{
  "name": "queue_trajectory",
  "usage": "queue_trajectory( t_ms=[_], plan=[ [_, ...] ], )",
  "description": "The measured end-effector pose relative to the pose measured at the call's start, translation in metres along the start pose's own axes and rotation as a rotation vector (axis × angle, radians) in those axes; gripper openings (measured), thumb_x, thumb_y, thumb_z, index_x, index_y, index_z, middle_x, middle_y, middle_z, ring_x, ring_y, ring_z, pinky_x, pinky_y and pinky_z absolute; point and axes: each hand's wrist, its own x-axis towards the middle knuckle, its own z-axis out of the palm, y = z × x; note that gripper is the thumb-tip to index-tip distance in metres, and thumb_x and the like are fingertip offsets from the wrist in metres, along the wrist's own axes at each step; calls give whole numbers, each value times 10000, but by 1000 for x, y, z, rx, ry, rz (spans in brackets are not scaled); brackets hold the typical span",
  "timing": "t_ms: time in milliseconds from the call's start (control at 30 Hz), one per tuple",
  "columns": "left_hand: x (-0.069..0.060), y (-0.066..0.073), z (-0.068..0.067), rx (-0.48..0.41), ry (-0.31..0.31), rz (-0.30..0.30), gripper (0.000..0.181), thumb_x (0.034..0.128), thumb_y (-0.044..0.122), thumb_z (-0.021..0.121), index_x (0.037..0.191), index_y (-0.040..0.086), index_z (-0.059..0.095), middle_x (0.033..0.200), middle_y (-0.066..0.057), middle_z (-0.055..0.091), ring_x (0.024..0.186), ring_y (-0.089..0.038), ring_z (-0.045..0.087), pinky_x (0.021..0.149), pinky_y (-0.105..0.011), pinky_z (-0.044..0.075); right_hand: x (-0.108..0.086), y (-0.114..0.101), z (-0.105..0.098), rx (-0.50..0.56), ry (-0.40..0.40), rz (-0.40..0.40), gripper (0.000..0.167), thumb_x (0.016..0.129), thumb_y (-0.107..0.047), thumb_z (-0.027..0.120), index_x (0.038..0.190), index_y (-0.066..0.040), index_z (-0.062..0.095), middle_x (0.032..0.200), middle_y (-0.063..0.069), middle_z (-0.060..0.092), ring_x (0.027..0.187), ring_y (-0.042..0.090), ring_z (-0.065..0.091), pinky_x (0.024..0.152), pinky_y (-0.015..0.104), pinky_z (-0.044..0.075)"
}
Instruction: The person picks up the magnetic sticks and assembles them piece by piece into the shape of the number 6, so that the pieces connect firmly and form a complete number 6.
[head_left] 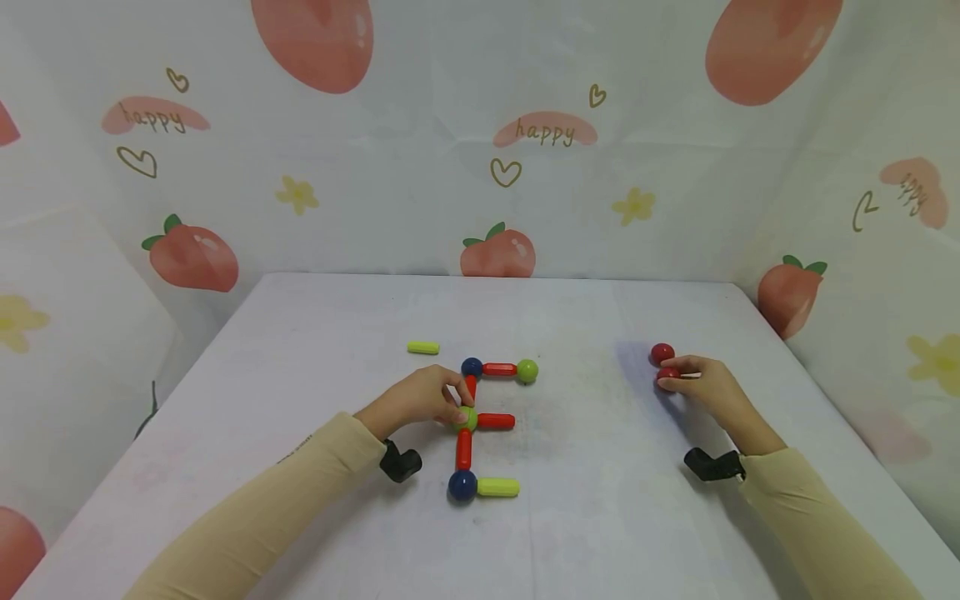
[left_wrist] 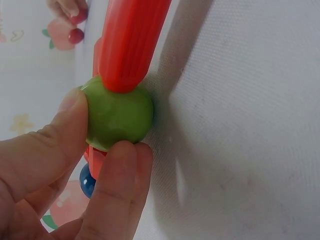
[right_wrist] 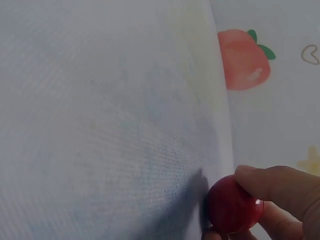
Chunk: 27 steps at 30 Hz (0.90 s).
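My left hand (head_left: 429,395) pinches a light green ball (left_wrist: 120,112) in the middle of a ball-and-rod figure. Red rods (head_left: 464,450) join that ball to two dark blue balls (head_left: 462,486), one at the near end and one at the far end. Another red rod (head_left: 496,422) sticks out to the right of the held ball. From the far blue ball a red rod (head_left: 500,369) leads to a second green ball (head_left: 527,371). A yellow-green rod (head_left: 498,487) extends from the near blue ball. Over on the right, my right hand (head_left: 708,390) grips a red ball (right_wrist: 234,205) between thumb and fingers.
Just beyond the gripped red ball lies another red ball (head_left: 662,354). A loose yellow-green rod (head_left: 423,347) rests behind the figure, to its left. The white table (head_left: 600,517) meets a printed cloth backdrop (head_left: 420,192) at its far edge and along the sides.
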Motion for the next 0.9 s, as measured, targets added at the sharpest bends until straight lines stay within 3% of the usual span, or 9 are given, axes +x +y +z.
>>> queue_trajectory(
  t_ms=[667,900],
  plan=[
    [-1,2,-1,15,-3,-4,148,765,163,760,890,171,681,847,-31,642,721,-152,591,651,-234,480,-2,-3,1,-11,1,-12,565,871,-337,644,1286,17,498,1358,295,399,1205,416,381,937,489,424],
    [-1,2,-1,23,-2,-7,160,764,171,760,901,171,679,855,-33,641,728,-154,591,659,-240,487,-8,-14,3,-12,6,-59,563,864,-345,651,1293,-8,514,1373,274,401,1191,403,436,851,344,455]
  ],
)
